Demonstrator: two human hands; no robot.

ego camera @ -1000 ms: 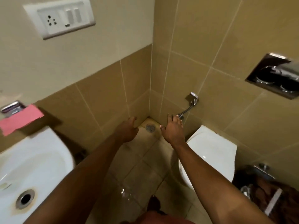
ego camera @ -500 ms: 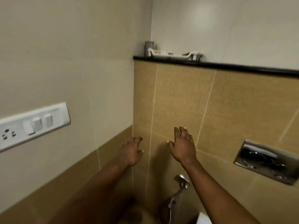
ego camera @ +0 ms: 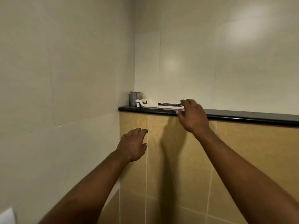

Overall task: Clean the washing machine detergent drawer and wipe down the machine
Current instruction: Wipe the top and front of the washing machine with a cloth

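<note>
A white plastic detergent drawer (ego camera: 150, 103) lies on the black ledge (ego camera: 242, 117) near the wall corner. A dark patterned item (ego camera: 168, 104) rests on it; I cannot tell whether it is a brush or a cloth. My right hand (ego camera: 193, 117) is at the drawer's right end, fingers curled over the top and thumb at its front edge. My left hand (ego camera: 132, 146) hangs lower in front of the tan tiles, fingers loosely bent and holding nothing. No washing machine is in view.
A steel cup (ego camera: 134, 98) stands in the corner just left of the drawer. Cream wall rises above the ledge and tan tiles run below it. A corner of a white switch plate (ego camera: 7, 216) shows at the bottom left.
The view has swung up from the floor, sink and toilet to the ledge. Both hands have risen; my right hand has reached the drawer's right end.
</note>
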